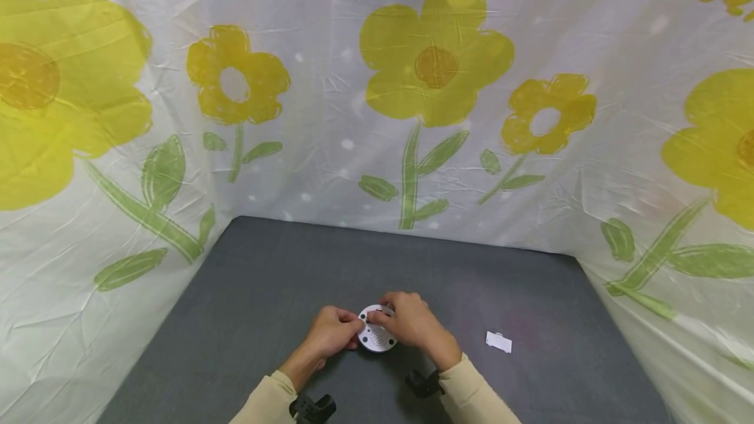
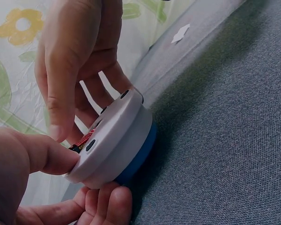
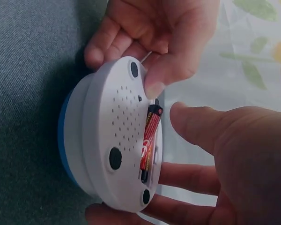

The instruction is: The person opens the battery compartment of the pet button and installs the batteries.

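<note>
A round white device (image 1: 377, 340) with a blue lower part (image 2: 143, 157) shows its perforated face with dark round feet. In that face is an uncovered battery compartment; a red-and-black battery (image 3: 151, 136) lies in it, slanted. My left hand (image 1: 336, 331) grips the device's left edge, thumb on the face by the battery's end and fingers beneath. The fingers of my right hand (image 1: 409, 319) curl round the opposite rim. Its thumb (image 3: 194, 124) hovers close over the battery, apart from it in the right wrist view.
To the right on the dark grey table (image 1: 283, 267) lies a small white rectangular cover (image 1: 499, 341) with little tabs. White sheeting (image 1: 318, 149) printed with yellow flowers hangs round the table's back and sides. Each wrist carries a black strap mount (image 1: 312, 407).
</note>
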A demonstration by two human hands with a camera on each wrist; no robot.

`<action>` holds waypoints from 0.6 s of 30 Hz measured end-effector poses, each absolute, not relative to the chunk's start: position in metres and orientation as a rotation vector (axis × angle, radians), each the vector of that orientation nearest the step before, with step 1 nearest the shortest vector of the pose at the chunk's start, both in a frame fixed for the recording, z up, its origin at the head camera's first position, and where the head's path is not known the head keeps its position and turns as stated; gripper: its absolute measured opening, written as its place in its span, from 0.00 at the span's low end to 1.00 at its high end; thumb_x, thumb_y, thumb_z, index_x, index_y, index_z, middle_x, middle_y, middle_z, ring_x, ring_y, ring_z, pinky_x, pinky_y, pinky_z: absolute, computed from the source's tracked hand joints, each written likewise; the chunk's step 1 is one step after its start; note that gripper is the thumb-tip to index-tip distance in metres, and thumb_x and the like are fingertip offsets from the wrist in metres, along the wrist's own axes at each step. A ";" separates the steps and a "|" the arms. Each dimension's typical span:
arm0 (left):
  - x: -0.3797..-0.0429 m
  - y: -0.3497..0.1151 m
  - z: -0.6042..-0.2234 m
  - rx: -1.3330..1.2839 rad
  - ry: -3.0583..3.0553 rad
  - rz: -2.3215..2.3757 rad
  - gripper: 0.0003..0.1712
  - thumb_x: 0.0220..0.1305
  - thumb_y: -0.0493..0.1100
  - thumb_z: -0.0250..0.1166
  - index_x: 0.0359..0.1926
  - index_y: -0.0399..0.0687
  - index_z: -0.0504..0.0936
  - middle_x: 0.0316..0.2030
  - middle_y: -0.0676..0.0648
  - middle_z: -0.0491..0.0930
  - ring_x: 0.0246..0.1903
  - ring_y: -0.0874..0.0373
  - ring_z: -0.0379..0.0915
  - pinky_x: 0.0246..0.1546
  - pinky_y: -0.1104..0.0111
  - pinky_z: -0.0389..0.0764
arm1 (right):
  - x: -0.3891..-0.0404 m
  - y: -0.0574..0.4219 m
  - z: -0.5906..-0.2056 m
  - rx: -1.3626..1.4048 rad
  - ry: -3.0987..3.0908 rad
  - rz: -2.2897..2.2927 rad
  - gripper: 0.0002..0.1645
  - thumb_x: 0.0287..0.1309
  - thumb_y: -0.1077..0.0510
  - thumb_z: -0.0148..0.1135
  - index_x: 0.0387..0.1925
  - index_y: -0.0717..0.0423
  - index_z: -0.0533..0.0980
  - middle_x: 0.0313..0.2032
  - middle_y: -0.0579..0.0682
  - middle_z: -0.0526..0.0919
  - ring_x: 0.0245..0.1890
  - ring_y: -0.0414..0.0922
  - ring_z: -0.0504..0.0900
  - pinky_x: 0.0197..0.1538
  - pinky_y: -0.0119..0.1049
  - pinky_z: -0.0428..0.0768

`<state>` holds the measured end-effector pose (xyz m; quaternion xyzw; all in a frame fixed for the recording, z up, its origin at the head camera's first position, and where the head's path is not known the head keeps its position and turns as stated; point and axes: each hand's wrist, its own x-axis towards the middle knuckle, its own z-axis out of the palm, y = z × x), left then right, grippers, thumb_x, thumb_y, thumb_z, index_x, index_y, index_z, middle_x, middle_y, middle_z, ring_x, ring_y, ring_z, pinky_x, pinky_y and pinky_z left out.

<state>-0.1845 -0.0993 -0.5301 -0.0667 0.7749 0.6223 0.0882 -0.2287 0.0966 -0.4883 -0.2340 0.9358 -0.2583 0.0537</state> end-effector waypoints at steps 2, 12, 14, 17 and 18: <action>-0.184 -0.099 -0.530 -0.204 2.310 1.846 0.13 0.65 0.36 0.68 0.45 0.29 0.89 0.32 0.44 0.87 0.26 0.60 0.83 0.30 0.67 0.89 | -0.236 0.098 -0.502 -0.738 2.851 -0.781 0.27 0.70 0.38 0.72 0.48 0.58 0.89 0.37 0.51 0.91 0.32 0.43 0.82 0.31 0.40 0.78; -0.183 -0.097 -0.533 -0.225 2.314 1.846 0.11 0.64 0.36 0.68 0.43 0.30 0.89 0.30 0.46 0.87 0.24 0.60 0.82 0.29 0.67 0.88 | -0.239 0.098 -0.510 -0.763 2.838 -0.808 0.27 0.67 0.40 0.75 0.51 0.60 0.89 0.42 0.56 0.93 0.34 0.47 0.85 0.32 0.43 0.83; -0.183 -0.097 -0.533 -0.226 2.320 1.846 0.11 0.65 0.36 0.68 0.43 0.31 0.89 0.30 0.46 0.87 0.24 0.60 0.81 0.29 0.67 0.87 | -0.238 0.097 -0.509 -0.779 2.840 -0.827 0.27 0.67 0.41 0.74 0.51 0.60 0.89 0.42 0.56 0.93 0.34 0.46 0.86 0.32 0.42 0.83; -0.184 -0.097 -0.532 -0.228 2.329 1.838 0.10 0.65 0.36 0.68 0.42 0.31 0.89 0.31 0.46 0.87 0.25 0.60 0.81 0.30 0.67 0.87 | -0.243 0.098 -0.521 -0.818 2.877 -0.841 0.26 0.67 0.41 0.72 0.50 0.59 0.90 0.41 0.55 0.93 0.32 0.44 0.84 0.30 0.41 0.82; -0.183 -0.097 -0.531 -0.228 2.330 1.834 0.10 0.65 0.36 0.69 0.42 0.31 0.89 0.31 0.45 0.87 0.25 0.60 0.81 0.30 0.67 0.87 | -0.243 0.098 -0.520 -0.804 2.878 -0.852 0.26 0.67 0.41 0.72 0.50 0.58 0.90 0.41 0.54 0.93 0.32 0.44 0.84 0.30 0.40 0.82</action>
